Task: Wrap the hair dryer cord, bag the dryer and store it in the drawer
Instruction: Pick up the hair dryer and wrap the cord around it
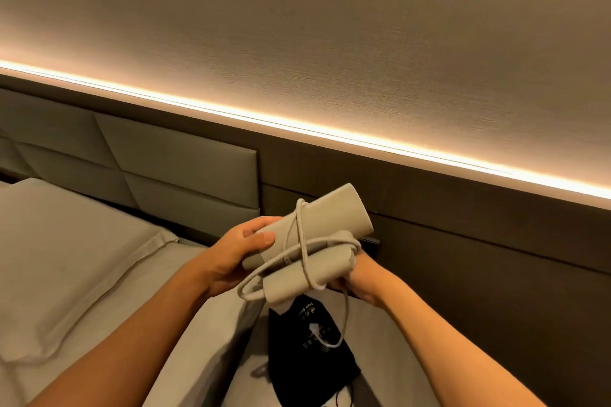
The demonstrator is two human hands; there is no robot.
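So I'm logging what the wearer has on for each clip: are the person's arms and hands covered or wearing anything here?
No. The left hand and right hand are bare, without gloves. Both forearms are bare as far as the bottom edge of the picture, with no sleeve, watch or bracelet showing. No rings show on the visible fingers; most of the right hand's fingers are hidden.

Two bare forearms are entering from the lower edge of the frame, sleeveless as far as visible. The left hand and right hand are wearing no gloves, rings, or watches.
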